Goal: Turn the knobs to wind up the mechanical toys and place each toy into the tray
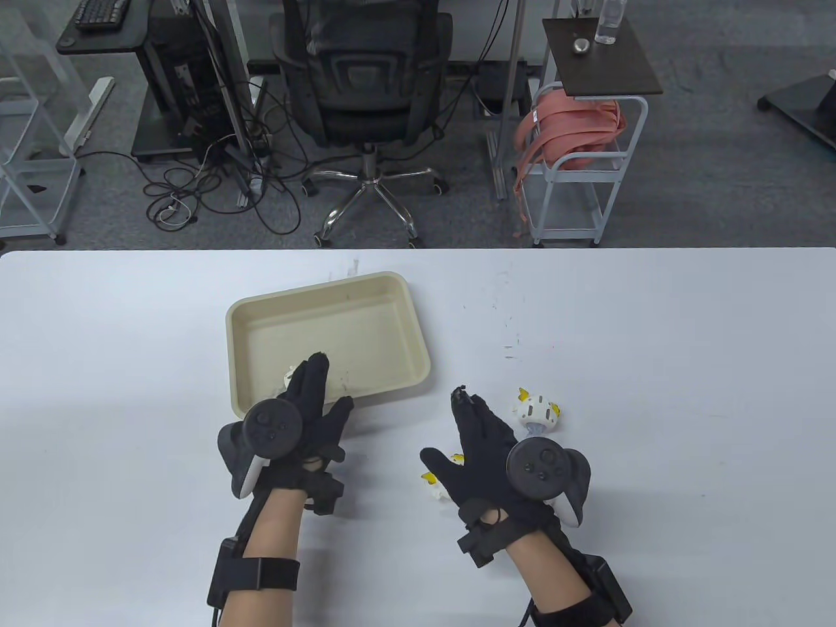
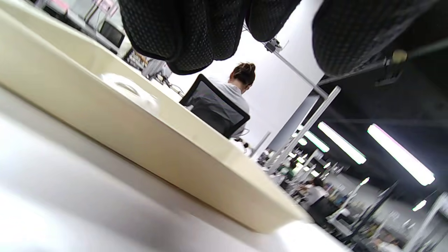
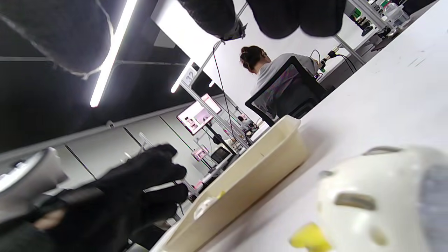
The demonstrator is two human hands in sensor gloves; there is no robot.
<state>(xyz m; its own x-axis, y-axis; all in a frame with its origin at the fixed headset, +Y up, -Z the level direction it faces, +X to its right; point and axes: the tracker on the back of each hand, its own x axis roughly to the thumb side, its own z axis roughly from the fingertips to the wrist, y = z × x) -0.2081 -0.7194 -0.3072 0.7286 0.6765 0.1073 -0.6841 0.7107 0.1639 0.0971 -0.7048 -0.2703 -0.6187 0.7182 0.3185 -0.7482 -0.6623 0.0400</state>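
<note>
A white toy [image 1: 287,377] is seen in the tray [image 1: 385,287] at its 7 o'clock corner, under the left hand [image 1: 307,418], fingers straight. Another toy [image 1: 537,410] lies at 2 o'clock of the right hand [image 1: 483,450], relaxed; a third [image 1: 436,483] is half hidden beneath it. The table [image 1: 686,366] is bare toward 3 o'clock.

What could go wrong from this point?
The left hand hangs over the tray's near rim above a white toy; pulling back carelessly could drag the tray. A toy lies mostly hidden beneath the right hand and might get pressed. Another toy sits close beside that hand, easily knocked.
</note>
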